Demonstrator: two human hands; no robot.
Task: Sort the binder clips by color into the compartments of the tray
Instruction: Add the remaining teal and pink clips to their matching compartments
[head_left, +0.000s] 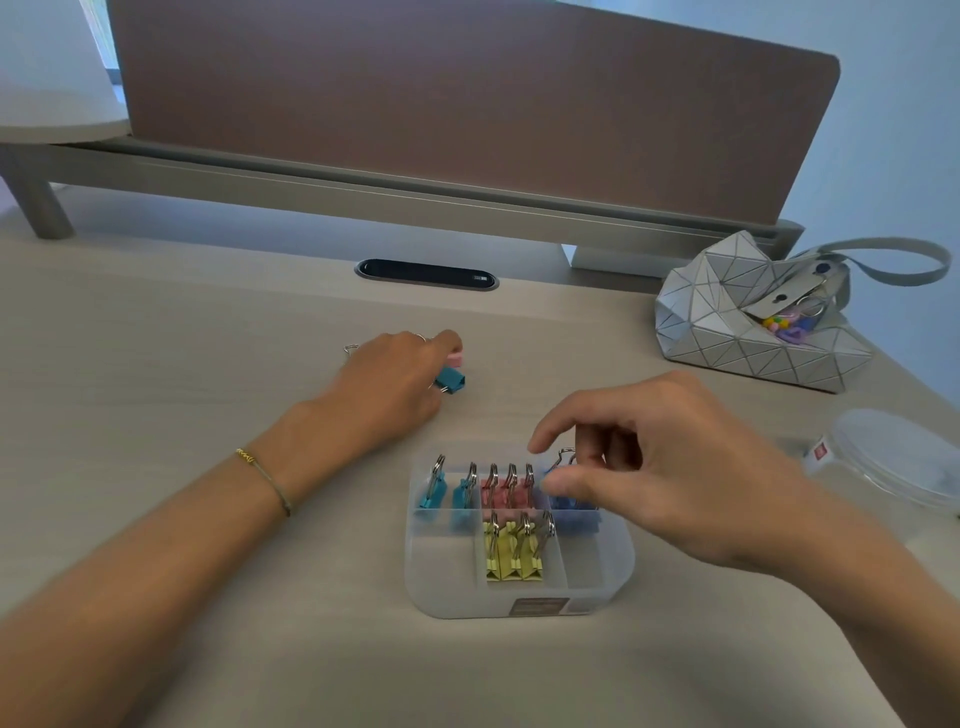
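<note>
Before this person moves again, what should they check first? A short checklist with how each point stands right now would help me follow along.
1. Right hand holds the blue-violet clip over its own compartment of the tray: ok.
2. That clip released: cannot tell.
3. Teal clips, pink clips and yellow clips unmixed: ok.
4. All clips off the desk: not ok; loose teal clip and loose pink clip lie by the left hand.
5. Left hand gripping one: cannot tell.

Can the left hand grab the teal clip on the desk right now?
Probably yes. The left hand already lies right at the teal clip, fingers curled over it and a pink clip. Nothing stands between them; the tray and the right hand are nearer the person, out of the way.
</note>
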